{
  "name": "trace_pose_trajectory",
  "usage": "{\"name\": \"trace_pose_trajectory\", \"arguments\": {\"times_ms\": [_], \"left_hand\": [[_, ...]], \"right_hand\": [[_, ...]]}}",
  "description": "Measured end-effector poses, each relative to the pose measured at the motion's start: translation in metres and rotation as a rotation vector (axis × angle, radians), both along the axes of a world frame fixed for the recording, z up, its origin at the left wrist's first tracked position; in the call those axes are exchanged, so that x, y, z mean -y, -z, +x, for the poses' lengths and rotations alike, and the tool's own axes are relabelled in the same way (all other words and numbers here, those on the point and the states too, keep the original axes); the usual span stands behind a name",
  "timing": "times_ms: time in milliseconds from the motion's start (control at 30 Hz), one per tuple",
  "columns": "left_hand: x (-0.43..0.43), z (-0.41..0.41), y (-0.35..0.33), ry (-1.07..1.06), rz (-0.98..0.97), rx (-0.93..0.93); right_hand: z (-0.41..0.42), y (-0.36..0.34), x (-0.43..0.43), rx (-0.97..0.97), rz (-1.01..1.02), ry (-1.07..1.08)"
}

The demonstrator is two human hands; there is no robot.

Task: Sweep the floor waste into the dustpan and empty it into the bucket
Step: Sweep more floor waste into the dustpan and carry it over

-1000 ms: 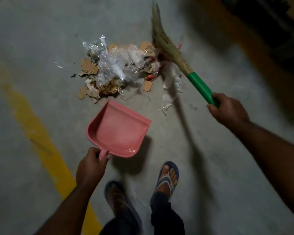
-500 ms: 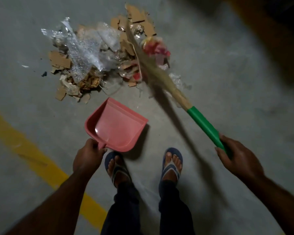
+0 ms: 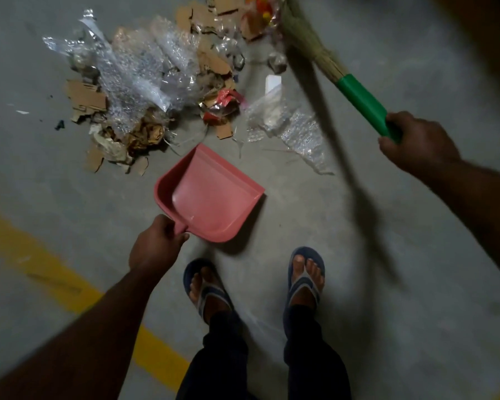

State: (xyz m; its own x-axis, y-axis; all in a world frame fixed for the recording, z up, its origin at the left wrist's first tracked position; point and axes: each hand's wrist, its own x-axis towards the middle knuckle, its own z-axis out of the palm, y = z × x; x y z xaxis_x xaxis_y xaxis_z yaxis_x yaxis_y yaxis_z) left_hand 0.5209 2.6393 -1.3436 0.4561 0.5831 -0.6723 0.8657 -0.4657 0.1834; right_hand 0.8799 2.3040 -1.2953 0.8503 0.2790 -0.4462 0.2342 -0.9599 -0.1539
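**Head view: dustpan and broom held, waste lying ahead on the floor**

Head camera looks down at a grey concrete floor (image 3: 401, 269). The left hand (image 3: 156, 246) has its fingers curled tight round the short handle of a pink dustpan (image 3: 211, 197). The pan sits near the middle of the frame, its open mouth pointing toward one o'clock. A shadow lies under its near edge; whether the lip touches the floor cannot be told.

The right hand (image 3: 416, 142), at three o'clock in the frame, grips the green handle (image 3: 361, 102) of a broom. The straw bristles (image 3: 303, 33) slant up toward twelve o'clock and reach the top edge of the frame, blurred. The broom's dark shadow (image 3: 344, 168) runs from twelve to five o'clock, just to the right of the pan.

The waste pile (image 3: 145, 82) lies at eleven o'clock from the dustpan, just beyond its mouth. It is a jumble of bubble wrap (image 3: 136, 67), torn cardboard pieces (image 3: 85, 99) and crumpled brown paper. A red wrapper (image 3: 223, 105) sits at twelve o'clock from the pan. A looser strip of clear wrap (image 3: 298, 131) trails at one o'clock, between the pan and the broom, beside a small white scrap (image 3: 272, 83).

Two feet in blue flip-flops (image 3: 303, 278) stand at six o'clock, below the pan. A yellow painted line (image 3: 55, 272) crosses the floor from nine toward six o'clock, under the left forearm.
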Motion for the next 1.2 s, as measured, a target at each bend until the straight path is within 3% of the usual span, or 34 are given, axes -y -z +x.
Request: {"name": "trace_pose_trajectory", "arguments": {"times_ms": [233, 367, 533, 667, 867, 1200], "left_hand": [[-0.007, 0.008, 0.013, 0.014, 0.013, -0.013], [-0.014, 0.010, 0.016, 0.027, 0.028, -0.033], [-0.021, 0.010, 0.021, 0.063, 0.059, -0.035], [-0.019, 0.010, 0.024, 0.124, 0.109, -0.107], [-0.016, 0.015, 0.026, 0.099, 0.202, -0.183], [-0.038, 0.034, 0.043, 0.093, 0.300, -0.313]], "right_hand": [[-0.097, 0.003, 0.080, -0.143, -0.024, 0.018], [-0.145, -0.006, 0.109, -0.069, 0.016, 0.141], [-0.118, 0.008, 0.090, 0.022, 0.113, 0.193], [-0.071, 0.030, 0.039, 0.041, 0.190, 0.079], [-0.046, 0.051, 0.012, -0.047, 0.051, -0.155], [-0.171, 0.050, 0.113, -0.155, 0.051, -0.199]]}}
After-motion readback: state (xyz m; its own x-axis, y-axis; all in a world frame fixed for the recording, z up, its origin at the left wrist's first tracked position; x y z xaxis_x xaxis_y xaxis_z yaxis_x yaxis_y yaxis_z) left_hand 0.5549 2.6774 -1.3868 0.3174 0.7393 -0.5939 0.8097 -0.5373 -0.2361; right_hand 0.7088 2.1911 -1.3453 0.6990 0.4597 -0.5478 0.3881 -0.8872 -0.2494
